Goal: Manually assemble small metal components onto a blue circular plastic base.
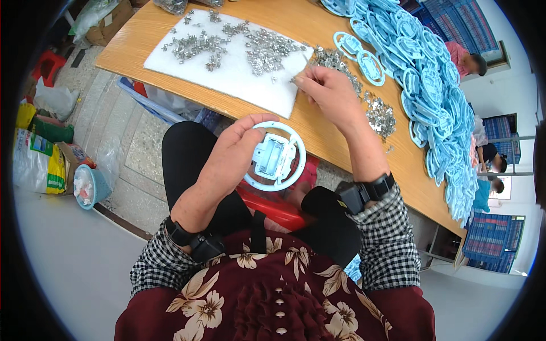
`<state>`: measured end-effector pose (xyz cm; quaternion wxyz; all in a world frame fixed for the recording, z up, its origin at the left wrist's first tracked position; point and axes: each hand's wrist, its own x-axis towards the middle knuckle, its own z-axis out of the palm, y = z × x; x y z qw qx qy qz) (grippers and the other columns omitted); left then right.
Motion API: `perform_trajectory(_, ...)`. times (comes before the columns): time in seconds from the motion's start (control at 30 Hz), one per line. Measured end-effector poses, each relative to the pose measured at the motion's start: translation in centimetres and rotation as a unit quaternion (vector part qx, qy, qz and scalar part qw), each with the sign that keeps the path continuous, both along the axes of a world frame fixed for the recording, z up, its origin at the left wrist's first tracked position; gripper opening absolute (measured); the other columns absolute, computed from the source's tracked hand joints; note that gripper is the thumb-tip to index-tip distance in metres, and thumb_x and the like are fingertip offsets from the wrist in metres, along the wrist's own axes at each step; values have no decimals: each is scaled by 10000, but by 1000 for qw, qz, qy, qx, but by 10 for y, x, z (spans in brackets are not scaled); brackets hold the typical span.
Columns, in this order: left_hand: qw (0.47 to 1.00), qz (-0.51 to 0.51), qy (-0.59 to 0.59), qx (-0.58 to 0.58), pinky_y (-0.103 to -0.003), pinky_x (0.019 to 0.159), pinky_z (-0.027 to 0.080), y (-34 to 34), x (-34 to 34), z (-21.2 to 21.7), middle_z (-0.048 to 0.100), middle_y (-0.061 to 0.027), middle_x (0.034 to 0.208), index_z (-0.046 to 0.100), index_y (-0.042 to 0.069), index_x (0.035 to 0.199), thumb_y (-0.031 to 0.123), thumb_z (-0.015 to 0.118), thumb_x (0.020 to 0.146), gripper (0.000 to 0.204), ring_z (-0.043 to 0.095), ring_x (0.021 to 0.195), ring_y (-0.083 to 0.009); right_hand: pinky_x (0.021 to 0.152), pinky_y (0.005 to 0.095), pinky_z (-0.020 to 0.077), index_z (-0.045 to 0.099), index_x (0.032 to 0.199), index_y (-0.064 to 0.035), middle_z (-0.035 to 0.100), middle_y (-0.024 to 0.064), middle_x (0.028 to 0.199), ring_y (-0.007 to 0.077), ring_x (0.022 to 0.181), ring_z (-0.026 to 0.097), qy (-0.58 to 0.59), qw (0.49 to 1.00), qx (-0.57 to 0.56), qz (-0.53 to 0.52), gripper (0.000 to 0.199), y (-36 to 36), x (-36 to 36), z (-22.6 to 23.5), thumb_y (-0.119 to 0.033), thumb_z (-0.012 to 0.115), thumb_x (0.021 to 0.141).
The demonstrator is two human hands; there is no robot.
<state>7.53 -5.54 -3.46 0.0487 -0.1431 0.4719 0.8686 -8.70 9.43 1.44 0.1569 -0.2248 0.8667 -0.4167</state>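
My left hand (234,150) is closed on the rim of a light blue plastic ring-shaped part (275,158), a bit like a small steering wheel with a boxy centre. It is held above my lap, in front of the table edge. My right hand (331,95) is over the right end of a white padded sheet (227,81), thumb and forefinger pinching a small metal piece (294,80). Loose shiny metal pieces (264,52) lie scattered on the sheet. More small metal pieces (380,115) are heaped on the wood beside my right wrist.
A long pile of light blue plastic parts (432,94) covers the right side of the wooden table (128,51). Two joined parts (359,57) lie near the metal heap. On the floor at left stands a blue bin (101,184). Other people (462,59) are at the far right.
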Motion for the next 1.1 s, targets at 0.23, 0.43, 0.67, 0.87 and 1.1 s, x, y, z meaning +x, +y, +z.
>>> perform_trajectory(0.23,996,-39,3,-79,-226,745,545,9,-12,15,681,-58,1028,578,-13,1278,128,460,1013,323,660,868,-78,543,165,321,639,953,-62,571,-57,758,8,646,481,-124,986,-91,-57,184,40,40,23,-240,684,941)
perform_trajectory(0.43,986,-84,58,-132,-230,772,520,29,-28,13,679,-54,1014,575,-31,1255,134,436,1023,317,639,874,-76,656,288,473,676,930,15,637,52,762,143,709,596,29,996,-82,-17,240,71,77,19,-202,758,869)
perform_trajectory(0.67,970,-107,58,-209,-244,758,522,52,-44,11,681,-67,993,586,-42,1249,145,425,1008,345,640,858,-91,637,261,447,662,877,17,611,44,779,116,691,543,97,991,-66,-58,123,83,90,13,-74,742,861)
perform_trajectory(0.87,936,-111,98,-319,-275,679,541,70,-69,0,691,-95,954,619,-49,1214,160,430,992,358,656,801,-115,608,277,465,659,881,0,623,61,782,137,658,568,274,957,3,-95,129,95,85,-7,-78,757,851)
perform_trajectory(1.1,944,-152,34,-290,-310,722,544,81,-79,20,704,-137,934,625,-60,1209,176,438,985,375,673,821,-167,697,449,488,671,941,-48,624,143,822,371,811,611,318,939,71,-108,128,98,82,-18,-101,712,832)
